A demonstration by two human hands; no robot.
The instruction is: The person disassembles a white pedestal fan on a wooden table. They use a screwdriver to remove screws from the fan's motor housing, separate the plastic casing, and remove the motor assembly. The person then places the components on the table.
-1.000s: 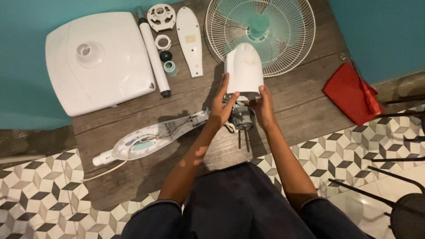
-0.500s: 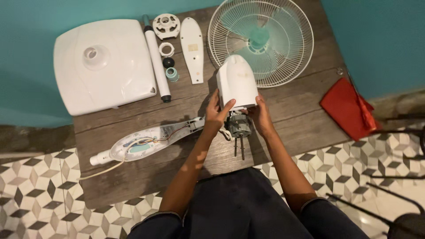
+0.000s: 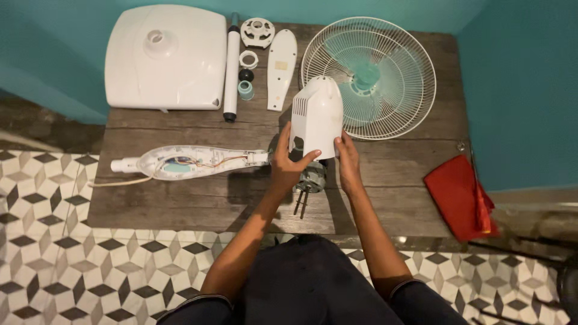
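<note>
My left hand and my right hand grip the two sides of a white plastic motor cover over the wooden table. Under the cover's near edge a grey metal fan motor shows, with its shaft pointing toward me. A white control housing with exposed wires lies just left of my left hand, joined to the motor.
A round white fan grille with a teal hub lies behind the cover. At the back left are a white square base, a white tube, small rings and a white oval panel. A red cloth lies right.
The view has shifted, so everything sits further right and lower in frame. Both hands keep their grip on the white cover above the motor, with no clear change of pose.
</note>
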